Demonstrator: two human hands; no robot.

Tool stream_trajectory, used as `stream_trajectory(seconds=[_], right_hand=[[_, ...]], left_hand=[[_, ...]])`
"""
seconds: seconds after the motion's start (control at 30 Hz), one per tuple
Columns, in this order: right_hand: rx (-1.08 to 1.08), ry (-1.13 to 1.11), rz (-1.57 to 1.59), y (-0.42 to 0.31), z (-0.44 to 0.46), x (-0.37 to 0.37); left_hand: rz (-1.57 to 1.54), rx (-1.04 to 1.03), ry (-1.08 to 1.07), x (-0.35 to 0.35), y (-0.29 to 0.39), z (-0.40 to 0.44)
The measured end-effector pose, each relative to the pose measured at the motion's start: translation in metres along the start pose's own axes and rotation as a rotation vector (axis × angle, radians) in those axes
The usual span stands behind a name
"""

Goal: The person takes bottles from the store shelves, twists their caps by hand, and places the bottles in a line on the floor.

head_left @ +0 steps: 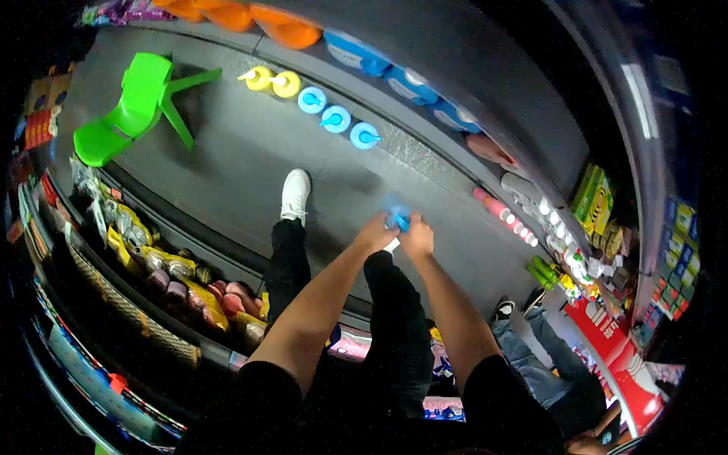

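Observation:
Low in front of me, over the floor, my left hand [374, 233] and my right hand [416, 236] close together round a blue pump bottle [398, 218]. Its outline is blurred and the fingers cover much of it. Farther ahead a row of pump bottles stands upright on the floor: two yellow pump bottles [286, 84] at the left end, then three light-blue pump bottles [335, 119] with blue pump heads. My white shoe [296, 194] is planted left of my hands.
A green plastic chair [144, 95] stands at the upper left. Shelving with large blue containers [410, 85] and orange containers [287, 27] runs along the far side. Bagged goods [201, 303] fill a low shelf at left. Another person [542, 364] is at right, near pink bottles [494, 206].

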State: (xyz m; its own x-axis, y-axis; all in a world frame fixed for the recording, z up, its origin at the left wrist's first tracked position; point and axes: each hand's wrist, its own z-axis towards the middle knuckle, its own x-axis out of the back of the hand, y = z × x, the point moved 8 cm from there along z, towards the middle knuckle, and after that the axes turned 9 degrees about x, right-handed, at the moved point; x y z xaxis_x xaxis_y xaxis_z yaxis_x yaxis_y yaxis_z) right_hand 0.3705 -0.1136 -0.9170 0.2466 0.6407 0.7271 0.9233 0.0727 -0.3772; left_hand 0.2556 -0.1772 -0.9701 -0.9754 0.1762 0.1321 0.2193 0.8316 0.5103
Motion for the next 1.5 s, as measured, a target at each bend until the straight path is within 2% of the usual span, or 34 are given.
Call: stream_trajectory(seconds=[0.17,0.27,0.37,0.47,0.57,0.67,0.77,0.87,1.0,1.1,1.17,1.23,1.27,1.33,1.37,1.4,1.47,1.5], right_hand=[[0.031,0.045,-0.020,0.012,0.055,-0.015],[0.040,0.035,-0.022,0.010,0.087,-0.021],[0.062,-0.003,-0.034,0.013,0.122,-0.030],[0.072,0.055,-0.035,0.011,0.146,-0.029],[0.071,0.066,-0.072,0.007,0.164,-0.028],[0.093,0.079,-0.101,0.006,0.181,-0.032],[0.079,0.042,-0.098,-0.002,0.189,-0.035],[0.077,0.023,-0.123,-0.005,0.198,-0.044],[0.037,0.006,-0.147,-0.013,0.208,-0.049],[-0.033,-0.007,-0.088,-0.007,0.200,-0.047],[0.028,0.057,0.020,0.001,0.186,-0.047],[0.036,0.080,0.105,0.006,0.160,-0.038],[0.012,0.072,0.136,0.009,0.141,-0.032],[0.079,-0.235,-0.168,0.061,0.116,-0.070],[0.082,-0.149,-0.152,0.066,0.081,-0.055],[0.156,-0.232,-0.157,0.106,0.044,-0.070],[0.307,-0.392,-0.149,0.182,-0.031,-0.098],[0.362,-0.443,-0.307,0.193,-0.069,-0.094]], left_hand=[[-0.009,0.007,0.122,0.020,0.010,0.029],[-0.073,0.043,0.078,0.025,0.006,0.047],[-0.062,-0.052,0.158,0.028,0.019,0.069],[-0.158,-0.095,0.040,0.025,0.033,0.095],[-0.118,-0.026,0.016,0.036,0.045,0.102],[-0.136,-0.050,0.044,0.042,0.035,0.103],[0.041,-0.004,0.152,0.060,0.016,0.083],[0.129,0.110,0.149,0.053,-0.027,0.079],[0.111,0.129,0.042,0.041,-0.051,0.074],[0.144,0.084,-0.050,0.039,-0.057,0.058],[0.228,-0.001,-0.001,0.025,-0.101,0.063],[0.257,-0.042,-0.042,0.051,-0.095,0.030],[0.388,0.004,-0.053,0.063,-0.099,0.019],[0.627,0.036,-0.103,0.085,-0.122,0.005],[0.640,0.101,-0.127,0.099,-0.133,-0.003],[0.655,0.166,-0.152,0.115,-0.143,-0.012],[0.487,0.434,-0.159,0.161,-0.135,-0.049],[0.461,0.440,-0.100,0.180,-0.134,-0.057]])
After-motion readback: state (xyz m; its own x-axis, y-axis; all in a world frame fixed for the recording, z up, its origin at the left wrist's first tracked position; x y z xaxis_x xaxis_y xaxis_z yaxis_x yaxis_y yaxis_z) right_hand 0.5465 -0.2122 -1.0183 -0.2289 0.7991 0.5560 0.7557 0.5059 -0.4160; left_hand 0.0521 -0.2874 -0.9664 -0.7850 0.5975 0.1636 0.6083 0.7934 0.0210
